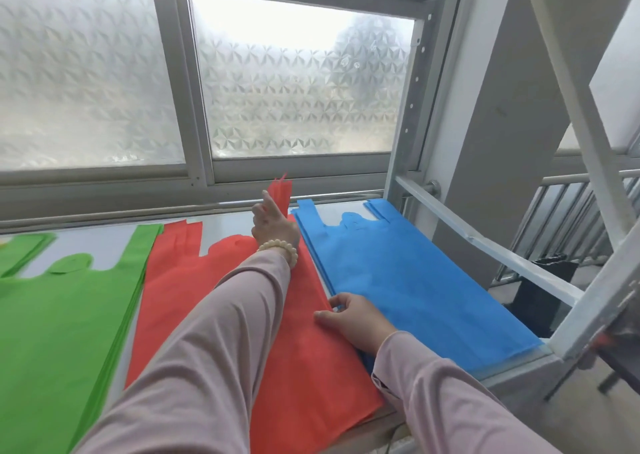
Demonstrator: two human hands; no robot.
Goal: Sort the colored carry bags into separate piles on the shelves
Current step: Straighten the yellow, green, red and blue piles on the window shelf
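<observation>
gripping a handle of red bag [173, 297] in left hand [273, 225], pinching its side edge with right hand [353, 318]; lies on shelf [225, 221] between green pile [52, 332] and blue pile [415, 280]; looks light, floppy: best held by edges.

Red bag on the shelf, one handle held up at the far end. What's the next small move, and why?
Probably lower the left hand so the red handle it pinches drops flat. That handle stands up off the shelf, while the rest of the red bag lies flat between the green pile and the blue pile. The right hand pinches the red bag's edge, which should steady it.
</observation>
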